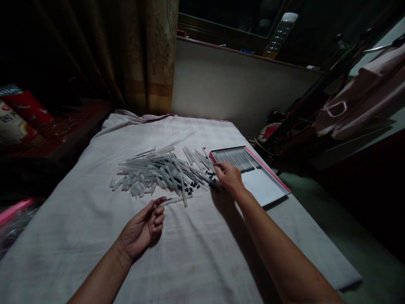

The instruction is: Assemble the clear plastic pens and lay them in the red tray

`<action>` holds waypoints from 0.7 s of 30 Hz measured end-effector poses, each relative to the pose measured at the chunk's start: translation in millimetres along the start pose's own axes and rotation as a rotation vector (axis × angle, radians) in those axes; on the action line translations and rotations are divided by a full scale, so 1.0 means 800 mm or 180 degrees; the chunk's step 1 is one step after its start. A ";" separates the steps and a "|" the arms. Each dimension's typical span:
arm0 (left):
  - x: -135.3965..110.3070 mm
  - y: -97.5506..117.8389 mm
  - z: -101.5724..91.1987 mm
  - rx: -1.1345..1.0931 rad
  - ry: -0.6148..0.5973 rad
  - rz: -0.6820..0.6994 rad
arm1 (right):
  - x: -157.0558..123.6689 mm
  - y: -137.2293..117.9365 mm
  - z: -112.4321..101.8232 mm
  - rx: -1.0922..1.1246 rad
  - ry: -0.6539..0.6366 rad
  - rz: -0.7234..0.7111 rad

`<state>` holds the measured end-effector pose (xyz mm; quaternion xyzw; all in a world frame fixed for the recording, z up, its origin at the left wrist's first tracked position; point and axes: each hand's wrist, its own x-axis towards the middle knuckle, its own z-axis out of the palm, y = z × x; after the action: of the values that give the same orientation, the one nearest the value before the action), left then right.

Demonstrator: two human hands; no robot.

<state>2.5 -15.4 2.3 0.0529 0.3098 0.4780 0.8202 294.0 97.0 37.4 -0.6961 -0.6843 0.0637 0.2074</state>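
My left hand [142, 228] pinches a clear pen barrel [175, 200] between thumb and fingers, its far end pointing right over the near edge of the pile. My right hand [228, 175] is closed at the left edge of a shallow box [265, 190]; what its fingertips hold, if anything, is hidden. A row of pens [236, 158] with dark ends lies side by side in the box. Between my hands and beyond them spreads a heap of clear pen parts [152, 171] with dark refills. Small black plugs [193, 185] are scattered at its right side.
A pale cloth [186, 261] covers the table. To the left stand a dark wooden surface [69, 126] and a red package [30, 107]. Behind are a curtain [148, 50] and a sill with a plastic bottle [280, 36]. Pink clothing [363, 93] hangs at the right.
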 end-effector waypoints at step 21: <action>-0.006 -0.003 0.000 0.0364 -0.0002 0.0162 | -0.122 -0.094 0.037 0.0532 -0.0632 -0.0315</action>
<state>2.5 -20.5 3.5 0.1077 0.3348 0.4802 0.8035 207.5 5.7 19.6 -0.6321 -0.7273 0.1788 0.1989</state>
